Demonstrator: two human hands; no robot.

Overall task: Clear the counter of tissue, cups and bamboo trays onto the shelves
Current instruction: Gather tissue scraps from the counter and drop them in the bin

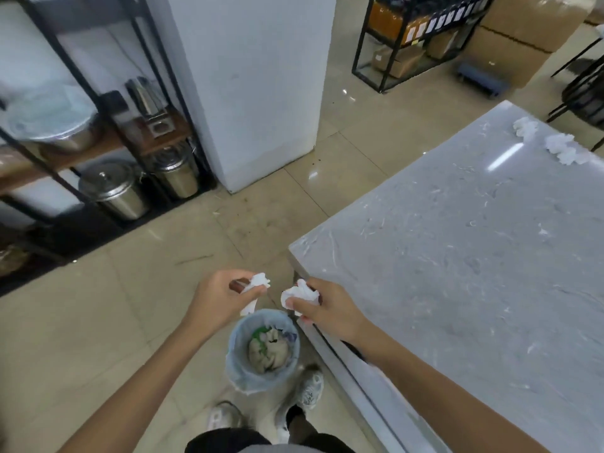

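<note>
My left hand (217,297) grips a crumpled white tissue (256,289) above a small waste bin (263,348) lined with a pale blue bag. My right hand (327,307) holds a second tissue wad (299,295) just right of it, at the corner of the grey marble counter (457,273). Both hands hover over the bin's far rim, a little apart. The bin holds crumpled paper and green scraps. Several more tissue wads (560,147) lie at the counter's far right edge.
A black metal shelf (98,103) at the left carries steel pots (112,191) and a covered bowl. A white pillar (258,93) stands beyond the bin. Another rack (408,37) with boxes stands at the back. My shoes (309,389) are beside the bin.
</note>
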